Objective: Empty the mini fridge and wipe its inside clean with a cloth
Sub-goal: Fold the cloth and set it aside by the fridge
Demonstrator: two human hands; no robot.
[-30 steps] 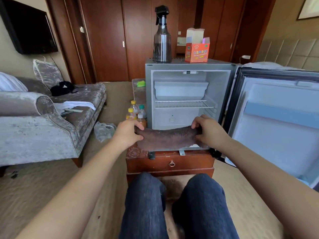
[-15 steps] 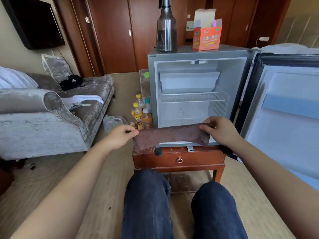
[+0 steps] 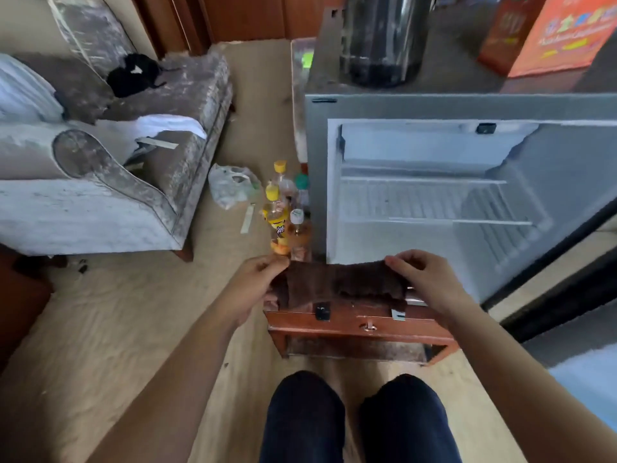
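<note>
Head view: both hands pinch a brown cloth (image 3: 340,282) stretched between them, the left hand (image 3: 258,285) at its left end and the right hand (image 3: 424,282) at its right end. The cloth hangs at the fridge's (image 3: 384,108) lower front edge, over the front edge of the wooden counter (image 3: 354,320) that carries the fridge. The fridge stands open, a wire shelf (image 3: 417,198) inside. Several bottles (image 3: 282,215) stand on the floor just beside the counter's left edge. A spray bottle (image 3: 384,38) and an orange box (image 3: 561,31) sit on the fridge top.
</note>
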